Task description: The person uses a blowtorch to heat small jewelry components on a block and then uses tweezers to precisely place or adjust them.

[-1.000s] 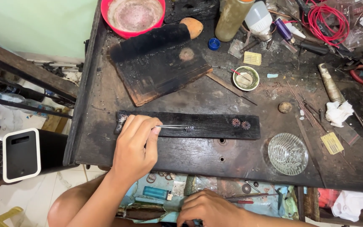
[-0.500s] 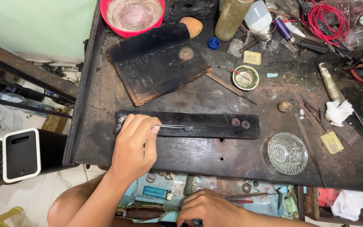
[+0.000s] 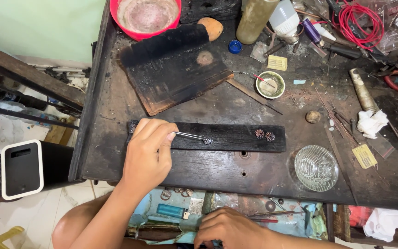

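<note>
My left hand (image 3: 148, 154) pinches metal tweezers (image 3: 189, 136) over a long charred wooden block (image 3: 236, 137) on the dark workbench (image 3: 272, 173). The tweezer tips rest on a small round filigree piece (image 3: 207, 141) on the block. Two similar round filigree pieces (image 3: 264, 134) lie further right on the same block. My right hand (image 3: 229, 228) is low in the open drawer (image 3: 171, 214) below the bench edge, fingers curled down; what it holds is hidden.
A larger burnt board (image 3: 176, 74) lies behind the block, a red bowl (image 3: 146, 16) at the far edge. A small green dish (image 3: 270, 85), a glass dish (image 3: 316, 168), wires, tools and a red cable (image 3: 360, 18) crowd the right. A blue lighter (image 3: 171, 211) lies in the drawer.
The left hand and tweezers have stayed nearly still on the block. The right hand remains in the drawer.
</note>
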